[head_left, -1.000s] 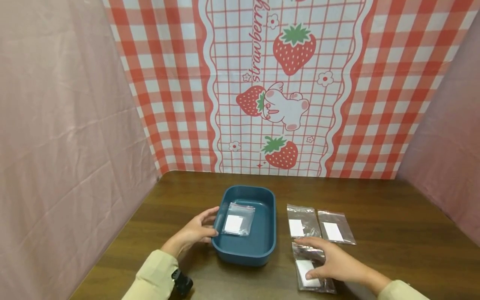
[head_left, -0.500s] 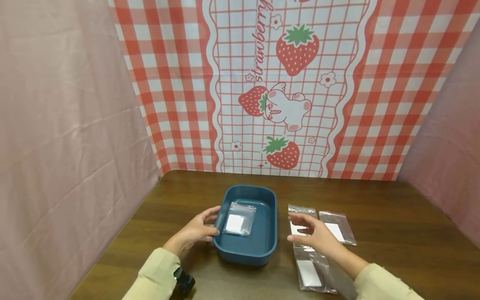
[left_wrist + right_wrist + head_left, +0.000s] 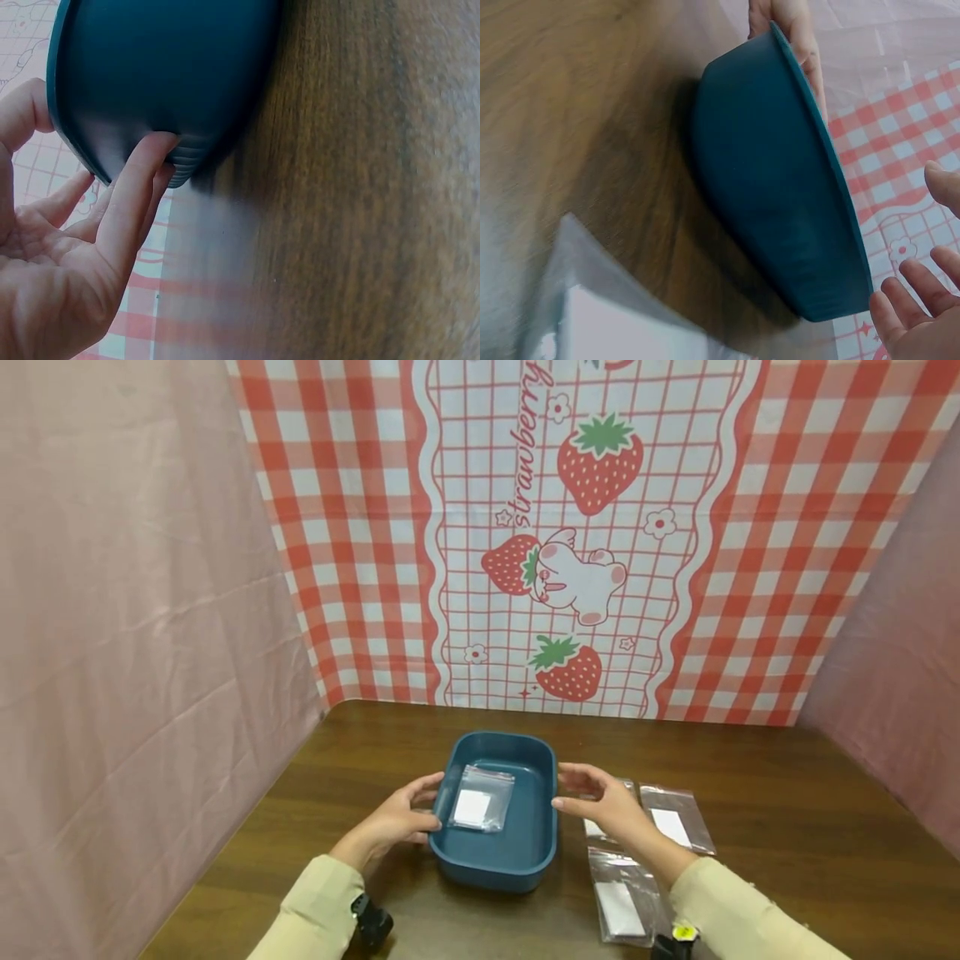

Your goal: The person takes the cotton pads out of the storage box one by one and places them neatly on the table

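By the blue bin (image 3: 491, 878), right hand (image 3: 611, 810) now past zip-lock bags (image 3: 626, 900), fingers apart; left hand (image 3: 393, 824) touches it, fingers spread. Likely 2-handed bin work.

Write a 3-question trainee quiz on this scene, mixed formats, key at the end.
1. Count: in the head view, how many clear bags lie on the table, outside the blue tub?

2. True or false: in the head view, the bag in the tub lies nearer the tub's left wall than its right wall.

3. Multiple choice: what does the left grip touch?
A) One of the bags
B) The side of the blue tub
C) Nothing

Key:
1. Three, one of them partly hidden behind the right grip.
2. True.
3. B.
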{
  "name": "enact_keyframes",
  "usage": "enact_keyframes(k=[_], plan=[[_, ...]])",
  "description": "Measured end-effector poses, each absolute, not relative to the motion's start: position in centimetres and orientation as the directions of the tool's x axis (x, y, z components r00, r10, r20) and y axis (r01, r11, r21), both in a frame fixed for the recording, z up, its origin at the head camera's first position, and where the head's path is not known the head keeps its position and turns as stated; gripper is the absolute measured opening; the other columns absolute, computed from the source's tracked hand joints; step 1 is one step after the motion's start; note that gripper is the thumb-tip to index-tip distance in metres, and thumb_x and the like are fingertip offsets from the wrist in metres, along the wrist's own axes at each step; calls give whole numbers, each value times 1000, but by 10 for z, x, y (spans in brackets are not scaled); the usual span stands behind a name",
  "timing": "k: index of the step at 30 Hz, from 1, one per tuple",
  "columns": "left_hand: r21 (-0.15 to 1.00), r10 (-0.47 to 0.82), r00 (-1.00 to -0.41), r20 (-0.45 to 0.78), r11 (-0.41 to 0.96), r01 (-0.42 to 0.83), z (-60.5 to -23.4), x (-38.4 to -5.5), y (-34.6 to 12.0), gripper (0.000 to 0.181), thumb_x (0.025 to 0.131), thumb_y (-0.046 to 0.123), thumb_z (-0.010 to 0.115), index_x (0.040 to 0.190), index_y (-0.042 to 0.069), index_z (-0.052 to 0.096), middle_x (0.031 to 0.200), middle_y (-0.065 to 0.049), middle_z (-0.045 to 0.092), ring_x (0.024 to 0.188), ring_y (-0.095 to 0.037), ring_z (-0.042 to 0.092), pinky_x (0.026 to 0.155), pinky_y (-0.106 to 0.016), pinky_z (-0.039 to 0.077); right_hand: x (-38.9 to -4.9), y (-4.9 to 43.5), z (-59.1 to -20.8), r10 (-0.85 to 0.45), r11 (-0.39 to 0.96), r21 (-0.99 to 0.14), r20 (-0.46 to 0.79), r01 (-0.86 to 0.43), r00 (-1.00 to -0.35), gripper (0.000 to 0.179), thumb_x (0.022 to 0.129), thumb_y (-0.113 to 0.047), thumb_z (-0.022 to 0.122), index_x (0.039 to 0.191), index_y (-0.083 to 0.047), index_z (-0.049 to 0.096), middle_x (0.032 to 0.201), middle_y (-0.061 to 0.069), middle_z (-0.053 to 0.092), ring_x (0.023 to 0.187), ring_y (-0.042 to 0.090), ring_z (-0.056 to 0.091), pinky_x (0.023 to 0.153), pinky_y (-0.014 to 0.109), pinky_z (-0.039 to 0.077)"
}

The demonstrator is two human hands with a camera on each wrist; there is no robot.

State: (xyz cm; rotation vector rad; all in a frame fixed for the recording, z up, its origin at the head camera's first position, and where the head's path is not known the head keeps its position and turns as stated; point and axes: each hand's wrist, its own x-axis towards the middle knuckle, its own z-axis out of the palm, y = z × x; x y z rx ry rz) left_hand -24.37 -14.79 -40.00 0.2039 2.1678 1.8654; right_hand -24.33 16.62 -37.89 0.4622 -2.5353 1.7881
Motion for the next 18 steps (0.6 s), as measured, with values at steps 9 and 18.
enact_keyframes(k=[9, 18], plan=[[987, 286, -952, -109, 144, -70, -400, -243, -147, 75, 75, -6, 63, 143, 6, 33, 133, -27, 40, 94, -31, 59, 69, -42, 52, -257, 150, -373, -209, 230, -958, 121, -169, -970, 56, 79, -19, 74, 127, -2, 53, 119, 15, 59, 110, 33, 54, 86, 38, 47], [987, 287, -951, -112, 143, -74, -399, -244, -148, 75, 76, -6, 63, 143, 7, 33, 134, -27, 39, 95, -31, 58, 69, -43, 52, -270, 134, -367, -183, 203, -970, 95, -132, -979, 55, 79, -16, 74, 127, -1, 53, 117, 14, 59, 108, 28, 56, 88, 36, 46]])
